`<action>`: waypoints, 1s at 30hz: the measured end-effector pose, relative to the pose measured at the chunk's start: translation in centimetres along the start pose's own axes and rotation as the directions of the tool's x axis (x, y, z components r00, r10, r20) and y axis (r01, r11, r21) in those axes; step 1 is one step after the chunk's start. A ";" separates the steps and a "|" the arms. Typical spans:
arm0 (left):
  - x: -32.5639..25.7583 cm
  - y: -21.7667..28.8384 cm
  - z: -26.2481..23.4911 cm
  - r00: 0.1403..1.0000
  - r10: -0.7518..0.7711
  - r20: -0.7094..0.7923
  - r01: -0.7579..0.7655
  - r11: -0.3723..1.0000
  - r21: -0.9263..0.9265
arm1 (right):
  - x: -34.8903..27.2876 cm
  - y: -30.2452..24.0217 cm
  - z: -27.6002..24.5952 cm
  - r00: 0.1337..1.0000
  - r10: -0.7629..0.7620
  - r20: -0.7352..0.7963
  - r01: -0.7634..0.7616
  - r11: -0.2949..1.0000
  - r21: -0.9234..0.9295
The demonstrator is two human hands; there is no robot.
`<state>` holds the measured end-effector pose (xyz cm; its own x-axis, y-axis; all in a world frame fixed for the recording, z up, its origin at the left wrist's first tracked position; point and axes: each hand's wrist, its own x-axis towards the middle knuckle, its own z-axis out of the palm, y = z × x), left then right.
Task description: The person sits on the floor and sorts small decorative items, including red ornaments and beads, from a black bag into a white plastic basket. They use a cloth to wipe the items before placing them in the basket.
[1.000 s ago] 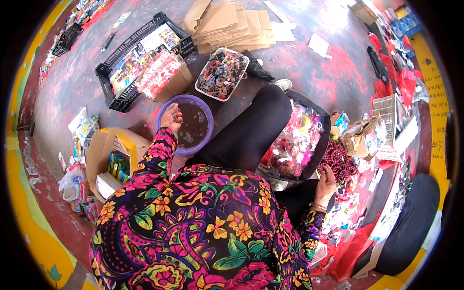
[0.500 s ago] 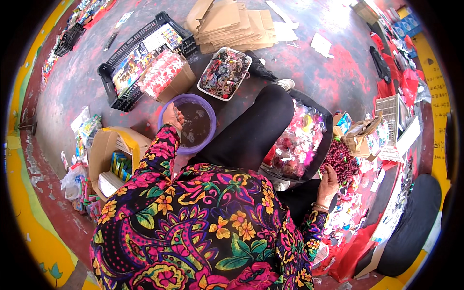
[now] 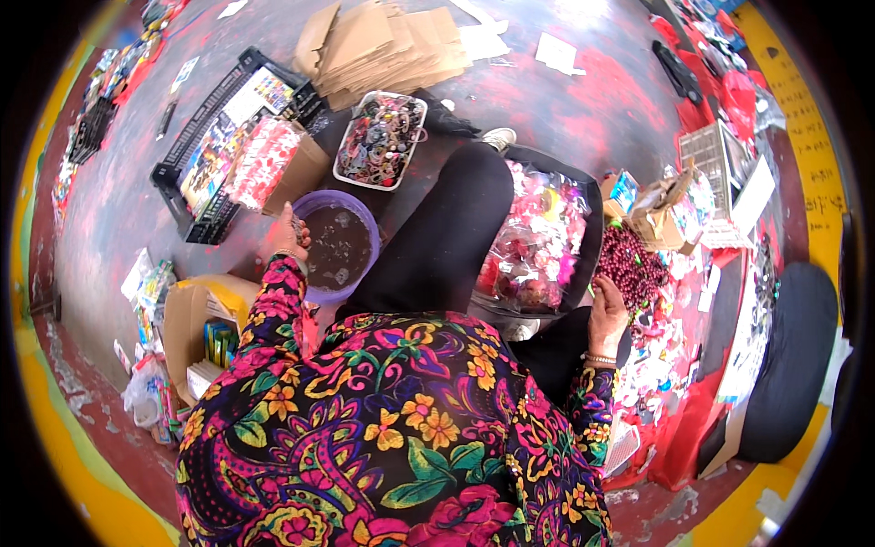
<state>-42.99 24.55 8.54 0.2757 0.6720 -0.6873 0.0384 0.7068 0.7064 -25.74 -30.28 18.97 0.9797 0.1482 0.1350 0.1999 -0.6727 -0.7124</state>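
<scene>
My left hand point(image 3: 288, 235) is at the left rim of a round purple basin point(image 3: 372, 228), its fingers curled. Whatever it holds, if anything, is too small to make out. Small clear or greyish pieces point(image 3: 339, 260) lie scattered over the dark bottom of the basin. On the other side, my right hand point(image 3: 607, 316) hovers beside a heap of dark red beads point(image 3: 632, 273), thumb and fingers drawn together. What sits in that pinch, if anything, cannot be seen. Between my legs stands a black-rimmed container point(image 3: 588, 228) of pink, red and white bagged trinkets point(image 3: 538, 237).
Ahead are a white tray of hair ties point(image 3: 381, 141), a cardboard box with a red-and-white bag point(image 3: 296, 173), a black crate point(image 3: 173, 178) and flattened cardboard point(image 3: 387, 46). An open carton point(image 3: 182, 328) stands left. To the right are small boxes point(image 3: 661, 214) and a black cushion point(image 3: 788, 365).
My left hand has shifted a little left, from over the basin to its rim. My right hand keeps its place beside the beads. The whole view has turned slightly.
</scene>
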 end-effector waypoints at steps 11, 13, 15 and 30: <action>1.6 0.4 -4.3 0.728 -0.028 0.685 -0.168 0.961 0.218 | 0.0 -1.4 -0.1 0.995 -0.063 -0.083 0.059 0.997 -0.047; 5.0 -2.2 -6.7 0.785 -0.161 0.598 -0.243 0.809 0.536 | 0.0 -1.5 0.2 0.996 -0.025 -0.081 0.023 0.999 -0.032; 5.3 -2.6 -6.5 0.870 -0.085 0.486 -0.210 0.828 0.520 | -0.2 -1.0 0.4 0.994 -0.051 -0.099 0.048 0.998 -0.032; -27.4 -2.0 24.4 -0.024 -0.100 0.995 -0.604 0.795 0.065 | -1.7 -12.0 1.8 0.933 -0.017 0.360 -0.348 0.218 0.912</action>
<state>-27.14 -0.71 30.06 0.9448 -0.3068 0.1146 -0.0737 0.1416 0.9872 -29.78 -21.15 26.02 0.9052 0.4105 -0.1102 -0.3109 0.4626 -0.8303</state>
